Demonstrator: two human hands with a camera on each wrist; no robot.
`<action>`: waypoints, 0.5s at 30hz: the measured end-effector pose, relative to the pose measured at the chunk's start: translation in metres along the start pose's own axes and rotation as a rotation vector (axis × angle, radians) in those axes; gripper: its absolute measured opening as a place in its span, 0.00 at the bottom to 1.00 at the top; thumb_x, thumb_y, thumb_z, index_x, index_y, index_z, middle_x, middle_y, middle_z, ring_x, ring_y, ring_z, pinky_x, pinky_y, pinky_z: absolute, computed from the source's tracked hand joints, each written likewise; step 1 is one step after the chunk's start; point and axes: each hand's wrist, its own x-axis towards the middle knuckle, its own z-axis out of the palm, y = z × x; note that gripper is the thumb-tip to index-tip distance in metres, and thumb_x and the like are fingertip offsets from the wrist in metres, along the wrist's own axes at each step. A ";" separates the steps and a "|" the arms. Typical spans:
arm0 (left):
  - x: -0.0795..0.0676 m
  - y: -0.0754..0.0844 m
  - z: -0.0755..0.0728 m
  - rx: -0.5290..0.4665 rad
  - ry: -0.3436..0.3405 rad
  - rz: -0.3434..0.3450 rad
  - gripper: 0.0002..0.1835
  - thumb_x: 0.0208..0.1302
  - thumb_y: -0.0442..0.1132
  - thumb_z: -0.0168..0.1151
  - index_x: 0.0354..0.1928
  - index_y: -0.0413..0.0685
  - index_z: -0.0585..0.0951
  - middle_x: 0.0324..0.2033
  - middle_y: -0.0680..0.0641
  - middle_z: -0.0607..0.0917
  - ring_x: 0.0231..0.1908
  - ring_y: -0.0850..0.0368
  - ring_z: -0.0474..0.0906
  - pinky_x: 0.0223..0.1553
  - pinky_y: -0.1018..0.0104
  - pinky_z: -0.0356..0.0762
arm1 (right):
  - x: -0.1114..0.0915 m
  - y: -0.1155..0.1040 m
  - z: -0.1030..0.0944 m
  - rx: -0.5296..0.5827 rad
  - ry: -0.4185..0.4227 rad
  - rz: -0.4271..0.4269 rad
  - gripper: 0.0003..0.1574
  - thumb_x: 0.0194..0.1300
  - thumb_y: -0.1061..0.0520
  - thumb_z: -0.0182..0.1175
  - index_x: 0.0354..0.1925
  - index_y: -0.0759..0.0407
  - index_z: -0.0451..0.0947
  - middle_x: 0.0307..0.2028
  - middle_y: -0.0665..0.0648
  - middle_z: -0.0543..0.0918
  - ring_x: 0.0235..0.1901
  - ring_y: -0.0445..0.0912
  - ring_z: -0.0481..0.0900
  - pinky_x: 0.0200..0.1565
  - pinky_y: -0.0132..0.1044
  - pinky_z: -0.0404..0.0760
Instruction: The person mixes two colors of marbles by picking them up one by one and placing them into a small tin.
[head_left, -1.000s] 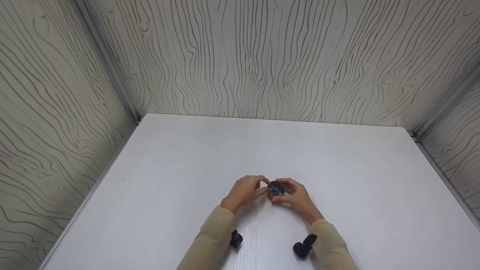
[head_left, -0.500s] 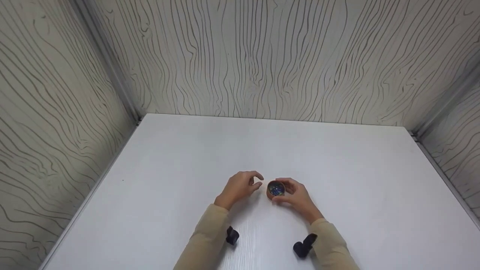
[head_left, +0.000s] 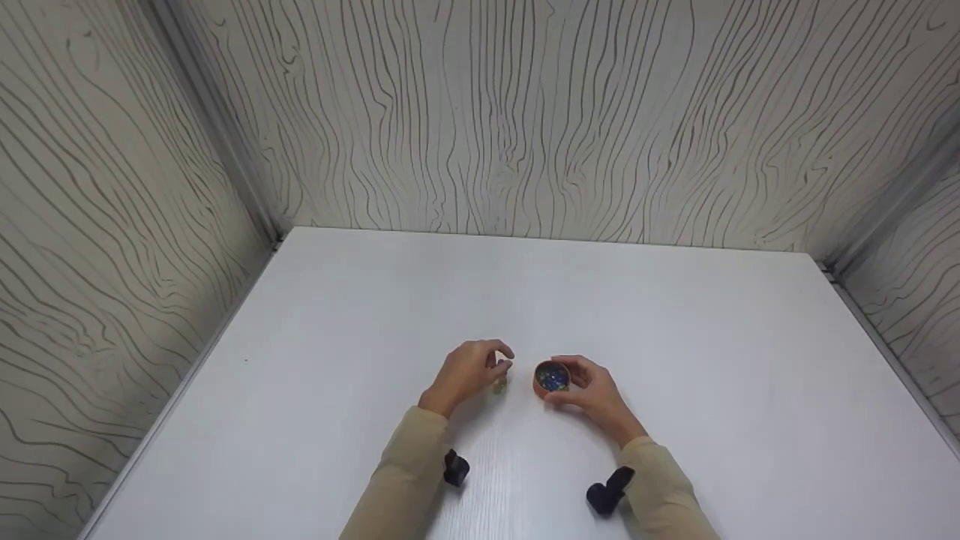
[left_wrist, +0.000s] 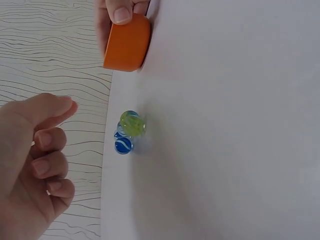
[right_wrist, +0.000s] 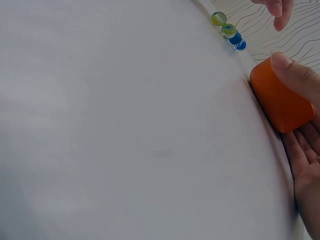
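My right hand [head_left: 596,394] holds a small round orange cup [left_wrist: 128,44], thumb on one side and fingers on the other. Blue and green glass marbles [head_left: 553,377] fill the inside of the cup, as the head view shows. The cup is upright on the white table. To its left is my left hand [head_left: 463,372], fingers loosely curled with nothing between them. Just below its fingertips lies a small cluster of loose glass marbles [left_wrist: 131,126], some blue with white swirls, some yellow-green. In the right wrist view these loose marbles [right_wrist: 228,31] sit close together beyond the cup.
The white tabletop [head_left: 375,300] stretches out around both hands. Panels with a wood-grain line pattern [head_left: 480,120] stand at the back and sides. A black wrist camera [head_left: 456,469] is strapped to the left sleeve, another camera [head_left: 606,493] to the right.
My left hand has drawn away from the cup to the left, and loose marbles now show beneath its fingers. The right hand and the cup have stayed in place.
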 end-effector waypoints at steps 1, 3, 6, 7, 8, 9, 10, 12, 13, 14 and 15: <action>0.000 -0.001 0.000 0.001 0.005 0.001 0.10 0.65 0.43 0.60 0.45 0.52 0.84 0.22 0.55 0.75 0.24 0.65 0.65 0.27 0.75 0.63 | 0.000 0.000 0.000 -0.001 0.001 -0.001 0.41 0.47 0.55 0.75 0.59 0.61 0.73 0.61 0.62 0.77 0.65 0.55 0.72 0.68 0.45 0.67; 0.000 -0.003 0.000 -0.002 0.012 -0.001 0.10 0.65 0.43 0.60 0.45 0.52 0.84 0.23 0.55 0.76 0.25 0.65 0.65 0.28 0.74 0.63 | 0.000 0.000 0.000 -0.004 0.005 0.004 0.41 0.46 0.55 0.75 0.59 0.61 0.73 0.61 0.62 0.77 0.65 0.55 0.72 0.68 0.45 0.67; -0.001 -0.006 -0.001 -0.011 0.020 0.000 0.10 0.65 0.43 0.60 0.45 0.51 0.84 0.22 0.55 0.74 0.24 0.64 0.64 0.27 0.74 0.62 | 0.000 0.001 0.000 -0.009 0.013 0.008 0.41 0.46 0.55 0.75 0.58 0.60 0.74 0.60 0.61 0.78 0.65 0.55 0.72 0.68 0.45 0.68; -0.001 -0.007 -0.001 -0.017 0.018 -0.006 0.10 0.66 0.43 0.60 0.45 0.51 0.84 0.22 0.55 0.73 0.24 0.64 0.64 0.27 0.74 0.61 | 0.000 0.001 0.000 -0.012 0.015 0.010 0.41 0.45 0.55 0.76 0.58 0.60 0.74 0.60 0.61 0.78 0.65 0.54 0.72 0.68 0.45 0.68; -0.001 -0.008 -0.001 -0.018 0.018 -0.010 0.10 0.66 0.43 0.60 0.45 0.51 0.84 0.22 0.55 0.72 0.24 0.64 0.64 0.27 0.74 0.61 | 0.000 0.001 0.000 -0.014 0.017 0.012 0.41 0.45 0.55 0.76 0.58 0.59 0.74 0.60 0.61 0.78 0.65 0.54 0.73 0.68 0.45 0.68; -0.001 -0.009 -0.001 -0.020 0.017 -0.016 0.10 0.66 0.43 0.60 0.45 0.51 0.84 0.22 0.56 0.72 0.24 0.64 0.64 0.26 0.75 0.61 | 0.000 0.001 0.000 -0.013 0.018 0.011 0.41 0.45 0.55 0.76 0.58 0.59 0.74 0.60 0.61 0.78 0.65 0.54 0.73 0.68 0.46 0.68; -0.001 -0.010 -0.001 -0.024 0.015 -0.022 0.10 0.66 0.43 0.60 0.46 0.51 0.84 0.21 0.56 0.71 0.23 0.64 0.63 0.26 0.75 0.60 | 0.000 0.001 0.000 -0.013 0.019 0.010 0.41 0.45 0.55 0.76 0.58 0.59 0.74 0.60 0.61 0.78 0.65 0.54 0.73 0.68 0.46 0.68; -0.001 -0.012 0.000 -0.030 0.014 -0.030 0.10 0.66 0.43 0.60 0.46 0.51 0.84 0.21 0.56 0.71 0.22 0.64 0.63 0.25 0.75 0.60 | 0.000 0.001 0.001 -0.017 0.020 0.010 0.40 0.45 0.55 0.76 0.58 0.59 0.74 0.60 0.61 0.79 0.65 0.54 0.73 0.68 0.46 0.68; -0.001 -0.013 0.000 -0.034 0.010 -0.040 0.10 0.66 0.44 0.61 0.46 0.51 0.84 0.21 0.56 0.70 0.22 0.65 0.63 0.25 0.75 0.60 | 0.000 0.001 0.001 -0.019 0.020 0.010 0.40 0.45 0.55 0.76 0.58 0.59 0.74 0.60 0.61 0.78 0.65 0.54 0.73 0.68 0.46 0.67; -0.001 -0.015 0.001 -0.034 0.009 -0.045 0.10 0.66 0.44 0.61 0.46 0.52 0.84 0.21 0.56 0.70 0.22 0.64 0.63 0.25 0.74 0.60 | 0.000 0.001 0.001 -0.019 0.022 0.013 0.40 0.45 0.55 0.76 0.58 0.59 0.74 0.60 0.60 0.78 0.65 0.54 0.72 0.68 0.46 0.67; -0.001 -0.016 0.001 -0.038 0.007 -0.051 0.10 0.66 0.44 0.60 0.46 0.52 0.84 0.21 0.56 0.69 0.22 0.64 0.63 0.25 0.74 0.60 | 0.000 0.001 0.001 -0.018 0.023 0.014 0.40 0.45 0.56 0.76 0.58 0.59 0.74 0.60 0.60 0.78 0.65 0.54 0.72 0.68 0.46 0.67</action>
